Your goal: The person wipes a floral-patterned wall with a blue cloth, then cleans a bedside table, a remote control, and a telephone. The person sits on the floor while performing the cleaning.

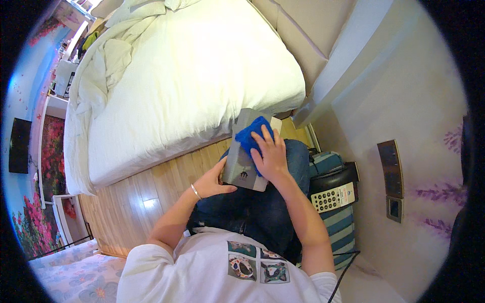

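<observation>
A long grey box (235, 165), with a small dark printed mark near its close end, rests slanted over my lap. My left hand (212, 183), a silver bangle at its wrist, grips the box's near left edge between thumb and fingers. On the box's top lies a crumpled blue cloth (248, 137). My right hand (270, 156) presses this cloth down with spread fingers, and part of the cloth hangs below the palm. Beneath the box are my legs in dark blue jeans (298, 161).
A bed with a white sheet (182, 94) lies ahead, beyond a strip of wood floor (125, 206). To the right are a blue striped fabric item (341, 231), a black item (327, 185) and a white panel with round dark spots (332, 197). Switches (391, 166) sit on the wall.
</observation>
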`<act>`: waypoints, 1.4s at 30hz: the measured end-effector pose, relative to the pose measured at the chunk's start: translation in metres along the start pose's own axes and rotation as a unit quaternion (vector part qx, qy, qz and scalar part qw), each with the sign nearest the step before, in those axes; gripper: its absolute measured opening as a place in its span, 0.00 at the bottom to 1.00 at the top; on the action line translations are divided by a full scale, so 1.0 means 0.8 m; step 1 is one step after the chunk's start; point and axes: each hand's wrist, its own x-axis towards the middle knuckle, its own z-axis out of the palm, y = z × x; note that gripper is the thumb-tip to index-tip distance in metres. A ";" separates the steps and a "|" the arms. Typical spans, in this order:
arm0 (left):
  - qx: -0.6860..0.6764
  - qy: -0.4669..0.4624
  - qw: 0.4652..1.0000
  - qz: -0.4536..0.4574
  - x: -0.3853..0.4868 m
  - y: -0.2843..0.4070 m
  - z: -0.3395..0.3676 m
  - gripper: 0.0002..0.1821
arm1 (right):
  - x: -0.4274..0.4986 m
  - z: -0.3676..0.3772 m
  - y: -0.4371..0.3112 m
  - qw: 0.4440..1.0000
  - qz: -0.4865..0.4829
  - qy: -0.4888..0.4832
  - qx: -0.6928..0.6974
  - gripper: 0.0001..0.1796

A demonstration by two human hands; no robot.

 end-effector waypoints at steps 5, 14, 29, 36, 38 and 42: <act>0.127 0.094 0.984 -0.077 0.007 -0.002 0.016 0.50 | -0.003 -0.003 -0.015 0.997 -0.063 -0.034 0.032 0.28; 0.082 0.232 0.969 0.023 -0.016 0.031 0.044 0.36 | -0.003 -0.037 -0.050 0.988 -0.133 -0.032 0.075 0.25; 0.104 0.299 0.941 0.122 -0.023 0.029 0.061 0.32 | -0.025 -0.078 -0.095 0.970 -0.189 -0.022 0.154 0.23; 0.060 0.261 0.960 0.085 -0.026 0.032 0.049 0.31 | 0.033 -0.060 -0.015 0.985 -0.117 0.092 0.086 0.17; 0.087 0.249 0.961 0.083 -0.026 0.038 0.045 0.31 | 0.052 -0.063 0.016 0.986 -0.071 0.121 0.088 0.15; 0.166 0.225 0.952 0.123 -0.019 0.035 0.032 0.31 | 0.067 -0.052 0.049 0.981 0.014 0.128 0.146 0.14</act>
